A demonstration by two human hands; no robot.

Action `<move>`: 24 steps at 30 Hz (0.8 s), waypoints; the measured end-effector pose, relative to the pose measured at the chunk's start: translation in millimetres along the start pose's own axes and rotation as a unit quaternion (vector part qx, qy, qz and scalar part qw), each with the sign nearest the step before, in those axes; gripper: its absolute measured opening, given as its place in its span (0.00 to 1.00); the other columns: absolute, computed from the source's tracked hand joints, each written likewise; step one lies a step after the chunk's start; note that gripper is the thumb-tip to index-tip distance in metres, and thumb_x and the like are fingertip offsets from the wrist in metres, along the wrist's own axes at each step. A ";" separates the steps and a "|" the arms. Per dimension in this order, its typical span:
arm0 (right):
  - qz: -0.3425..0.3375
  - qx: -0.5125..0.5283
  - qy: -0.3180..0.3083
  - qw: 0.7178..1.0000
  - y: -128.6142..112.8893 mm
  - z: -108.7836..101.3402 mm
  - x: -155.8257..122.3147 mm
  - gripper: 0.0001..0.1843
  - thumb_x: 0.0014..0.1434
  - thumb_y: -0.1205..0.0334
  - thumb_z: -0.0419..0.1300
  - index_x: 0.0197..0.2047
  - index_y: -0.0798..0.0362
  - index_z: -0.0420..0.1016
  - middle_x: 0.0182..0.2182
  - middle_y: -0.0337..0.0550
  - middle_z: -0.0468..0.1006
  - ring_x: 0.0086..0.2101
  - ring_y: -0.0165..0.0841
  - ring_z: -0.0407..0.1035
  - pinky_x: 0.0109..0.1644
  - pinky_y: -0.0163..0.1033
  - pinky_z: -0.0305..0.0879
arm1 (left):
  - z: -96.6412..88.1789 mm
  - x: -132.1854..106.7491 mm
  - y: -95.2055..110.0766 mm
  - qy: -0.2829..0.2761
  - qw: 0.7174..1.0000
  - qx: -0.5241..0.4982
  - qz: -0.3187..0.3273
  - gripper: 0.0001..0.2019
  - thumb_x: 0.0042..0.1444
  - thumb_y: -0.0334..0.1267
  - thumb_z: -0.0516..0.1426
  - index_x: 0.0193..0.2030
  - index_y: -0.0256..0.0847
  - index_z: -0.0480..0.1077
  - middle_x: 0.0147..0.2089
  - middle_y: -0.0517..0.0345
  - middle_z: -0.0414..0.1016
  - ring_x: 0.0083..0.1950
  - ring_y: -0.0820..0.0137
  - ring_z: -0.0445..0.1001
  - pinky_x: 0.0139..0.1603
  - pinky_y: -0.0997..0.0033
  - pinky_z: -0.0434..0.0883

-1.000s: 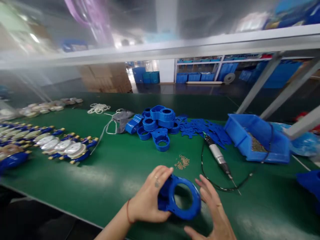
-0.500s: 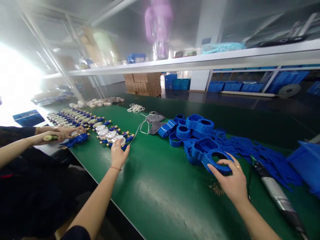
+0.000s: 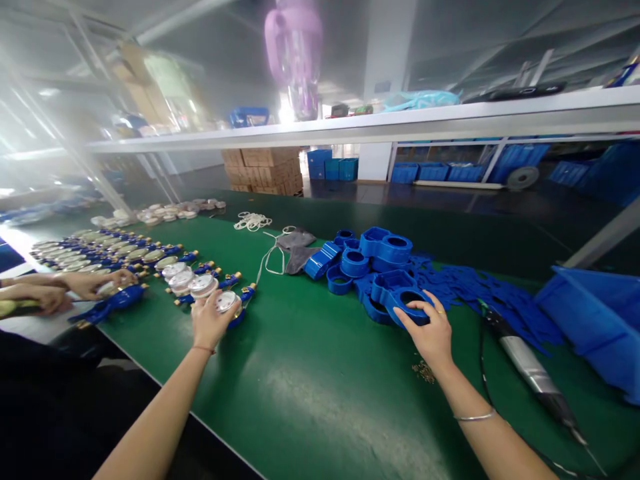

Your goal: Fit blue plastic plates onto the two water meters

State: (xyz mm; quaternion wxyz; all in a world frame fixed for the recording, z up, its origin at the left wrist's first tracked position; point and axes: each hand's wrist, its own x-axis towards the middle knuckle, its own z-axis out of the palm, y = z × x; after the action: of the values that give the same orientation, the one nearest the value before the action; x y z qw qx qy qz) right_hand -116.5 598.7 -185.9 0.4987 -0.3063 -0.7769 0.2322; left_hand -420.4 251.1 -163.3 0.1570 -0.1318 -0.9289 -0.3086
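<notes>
My left hand (image 3: 211,321) is closed around a water meter (image 3: 227,302) with a white round face and a blue body, at the near end of a row of similar meters (image 3: 183,280). With thumb and fingers, my right hand (image 3: 429,328) grips the round ring end of a blue plastic housing (image 3: 393,287). That housing rests against a pile of more blue housings (image 3: 383,245). Small screws (image 3: 423,371) lie in a heap just below my right hand.
An electric screwdriver (image 3: 530,367) lies at right beside flat blue pieces (image 3: 465,290) and a blue bin (image 3: 595,320). A grey cloth (image 3: 299,250) and white rings (image 3: 253,221) lie farther back. A co-worker's hands (image 3: 95,285) work at left. A shelf (image 3: 350,127) spans above.
The view has turned right. My left hand has closed on the near meter, which now stands apart from its neighbour. My right hand stays on the blue housing.
</notes>
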 end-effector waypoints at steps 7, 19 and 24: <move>-0.029 -0.012 -0.019 0.999 -15.3 26.9 -1.8 0.24 0.53 0.38 0.59 0.29 0.53 0.74 0.56 0.55 0.64 0.54 0.46 0.63 0.58 0.51 0.58 | 4.0 -120.8 47.9 -0.011 0.987 -0.146 0.063 0.31 0.41 0.63 0.59 0.44 0.38 0.69 0.43 0.48 0.65 0.49 0.52 0.67 0.55 0.48 0.65; -0.108 0.093 -0.272 0.952 -104.4 -17.2 -74.7 0.24 0.64 0.50 0.52 0.59 0.51 0.59 0.61 0.54 0.58 0.59 0.45 0.56 0.59 0.54 0.57 | 15.6 -224.2 105.7 -0.177 0.939 -0.249 0.155 0.36 0.55 0.46 0.58 0.67 0.42 0.47 0.66 0.41 0.56 0.67 0.55 0.57 0.63 0.50 0.62; -0.184 0.069 -0.338 0.921 -111.6 -12.4 -130.7 0.29 0.58 0.59 0.58 0.61 0.53 0.57 0.58 0.56 0.62 0.57 0.49 0.59 0.58 0.57 0.61 | -2.9 -80.6 49.9 -0.017 0.995 -0.074 0.061 0.23 0.58 0.39 0.55 0.58 0.34 0.61 0.63 0.39 0.60 0.68 0.53 0.53 0.67 0.46 0.53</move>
State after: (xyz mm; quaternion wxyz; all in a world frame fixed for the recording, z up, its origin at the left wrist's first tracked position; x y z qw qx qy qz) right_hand -91.2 428.2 -189.4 0.2605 -0.0264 -0.9240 0.2787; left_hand -328.9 276.1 -164.6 0.1499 -0.2049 -0.8960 -0.3644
